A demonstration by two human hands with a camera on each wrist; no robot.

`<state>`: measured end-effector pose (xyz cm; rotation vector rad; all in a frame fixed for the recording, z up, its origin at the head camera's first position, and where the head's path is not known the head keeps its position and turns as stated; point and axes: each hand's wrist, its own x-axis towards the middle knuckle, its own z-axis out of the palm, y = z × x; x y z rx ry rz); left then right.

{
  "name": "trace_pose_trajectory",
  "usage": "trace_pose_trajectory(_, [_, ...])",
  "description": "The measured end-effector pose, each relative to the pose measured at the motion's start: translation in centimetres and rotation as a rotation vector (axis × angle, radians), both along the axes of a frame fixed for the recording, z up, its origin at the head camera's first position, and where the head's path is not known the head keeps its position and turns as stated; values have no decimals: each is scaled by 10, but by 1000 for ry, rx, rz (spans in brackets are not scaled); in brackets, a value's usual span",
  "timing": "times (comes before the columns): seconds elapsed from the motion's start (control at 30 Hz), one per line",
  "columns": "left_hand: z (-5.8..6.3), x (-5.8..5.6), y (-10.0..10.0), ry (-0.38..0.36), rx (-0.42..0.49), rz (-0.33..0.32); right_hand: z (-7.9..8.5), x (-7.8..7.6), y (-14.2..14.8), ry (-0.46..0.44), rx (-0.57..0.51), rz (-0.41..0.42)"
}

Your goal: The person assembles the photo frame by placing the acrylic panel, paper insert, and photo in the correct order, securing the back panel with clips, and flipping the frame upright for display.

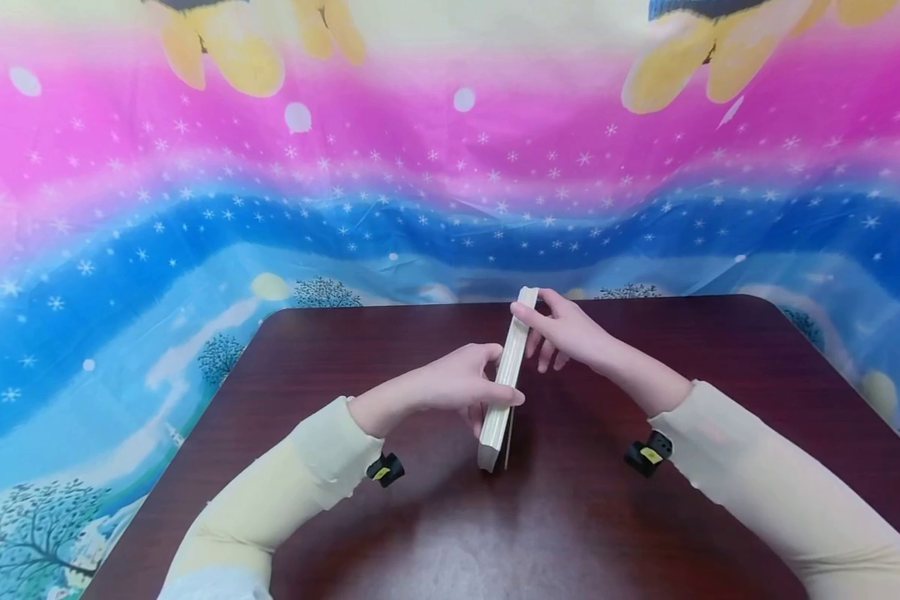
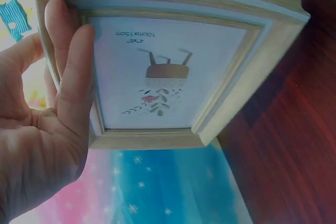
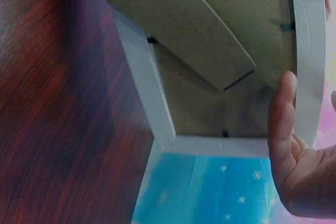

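A pale picture frame stands on edge between the two hands, its upper edge facing the head camera. My left hand grips that edge at the nearer part, thumb laid across the top and fingers on the front face. Toward the far end, my right hand pinches the same edge between thumb and fingers. The left wrist view shows the front, where a printed insert with a plant drawing appears upside down. On the brown backing, seen from the right wrist, a stand flap sticks out. Whether the lower edge touches the table cannot be told.
Beneath the hands lies a dark reddish-brown table with rounded far corners. A colourful cloth backdrop with snowflakes hangs behind and along its sides. Small black wrist cameras sit at both sleeve cuffs.
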<state>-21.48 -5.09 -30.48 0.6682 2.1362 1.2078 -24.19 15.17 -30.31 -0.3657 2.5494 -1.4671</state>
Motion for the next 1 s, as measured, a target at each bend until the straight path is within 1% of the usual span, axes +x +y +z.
trace_pose_trajectory(0.17, [5,4,4,24,-26,-15,0,-2,-7,66,54,-76])
trace_pose_trajectory(0.27, [7,4,5,42,-38,-12,-1,-3,-10,86,53,-106])
trace_pose_trajectory(0.43, [4,4,5,58,-48,-5,-2,-3,-13,102,34,-130])
trace_pose_trajectory(0.53, [1,4,5,67,-38,5,-2,-4,-14,114,28,-145])
trace_pose_trajectory(0.7, [-4,4,5,76,-5,26,-2,-6,-12,117,7,-171])
trace_pose_trajectory(0.83, [-6,2,3,98,55,50,-3,-7,-7,125,-41,-204])
trace_pose_trajectory(0.93, [-11,-2,-1,133,139,98,-4,-7,-3,135,-97,-221])
trace_pose_trajectory(1.0, [-16,-7,-4,186,182,150,-4,-6,1,140,-143,-219])
